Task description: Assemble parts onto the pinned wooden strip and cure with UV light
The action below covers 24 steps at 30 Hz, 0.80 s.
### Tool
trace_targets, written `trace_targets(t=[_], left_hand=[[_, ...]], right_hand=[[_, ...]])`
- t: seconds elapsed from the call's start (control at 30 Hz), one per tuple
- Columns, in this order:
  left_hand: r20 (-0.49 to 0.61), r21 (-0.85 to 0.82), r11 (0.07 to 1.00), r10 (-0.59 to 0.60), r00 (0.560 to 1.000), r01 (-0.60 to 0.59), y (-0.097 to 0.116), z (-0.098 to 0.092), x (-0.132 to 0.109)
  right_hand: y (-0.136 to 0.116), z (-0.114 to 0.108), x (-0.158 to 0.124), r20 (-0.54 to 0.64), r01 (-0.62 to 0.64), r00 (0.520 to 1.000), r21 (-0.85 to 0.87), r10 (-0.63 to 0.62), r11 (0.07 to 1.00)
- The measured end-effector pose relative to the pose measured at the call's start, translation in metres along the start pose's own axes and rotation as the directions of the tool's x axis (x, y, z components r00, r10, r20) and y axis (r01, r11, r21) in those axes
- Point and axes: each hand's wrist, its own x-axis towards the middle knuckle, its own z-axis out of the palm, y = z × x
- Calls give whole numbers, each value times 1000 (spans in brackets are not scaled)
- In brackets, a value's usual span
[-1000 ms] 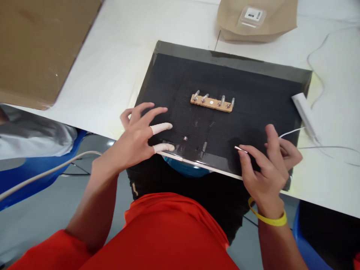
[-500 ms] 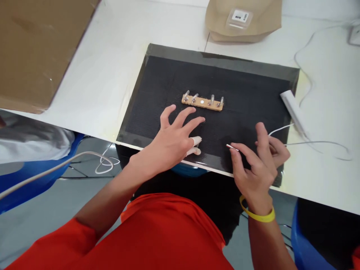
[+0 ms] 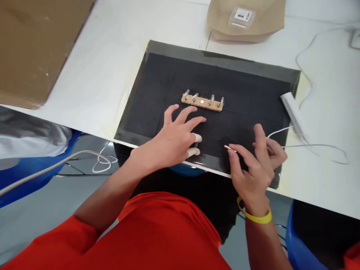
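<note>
A black mat (image 3: 242, 86) lies on the white table. On it sits a small wooden strip (image 3: 202, 102) with several metal bolts standing in it. My left hand (image 3: 174, 138) rests on the mat just in front of the strip. Three fingers are spread, while the thumb and forefinger, both in white finger cots, are pinched together over a tiny dark part that I cannot make out. My right hand (image 3: 255, 165) is at the mat's front right, fingers curled round a thin white stick (image 3: 228, 148) whose tip points left. A white wire (image 3: 278, 131) trails from that hand.
A white bar (image 3: 292, 110) lies across the mat's right edge, with thin wires (image 3: 323, 144) looping beyond it. A brown paper bag (image 3: 247, 22) sits at the back, a cardboard box (image 3: 36, 45) at far left. A white cable (image 3: 56, 165) hangs below the table edge.
My left hand has moved right from the mat's front left corner to the middle, and its cot-covered thumb and forefinger have closed where small parts lay. My right hand has hardly moved.
</note>
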Motion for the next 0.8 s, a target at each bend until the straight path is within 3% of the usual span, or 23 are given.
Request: trace_targets(t=[0.23, 0.4, 0.53, 0.67, 0.8], left_hand=[[-42, -64, 995, 71, 997, -73, -4, -3, -5], [-58, -284, 958, 30, 998, -45, -26, -30, -25], [-76, -339, 941, -19, 997, -8, -52, -49, -42], [4, -326, 945, -18, 1000, 19, -71, -52, -42], [118, -330, 944, 14, 993, 26, -77, -51, -32]], right_hand=[[0, 1, 0, -12, 4, 1000, -4, -4, 1000], [1, 0, 0, -7, 13, 1000, 4, -13, 1000], [2, 1, -1, -9, 6, 1000, 25, -5, 1000], [2, 1, -2, -9, 14, 1000, 29, -13, 999], [3, 1, -2, -7, 3, 1000, 9, -3, 1000]])
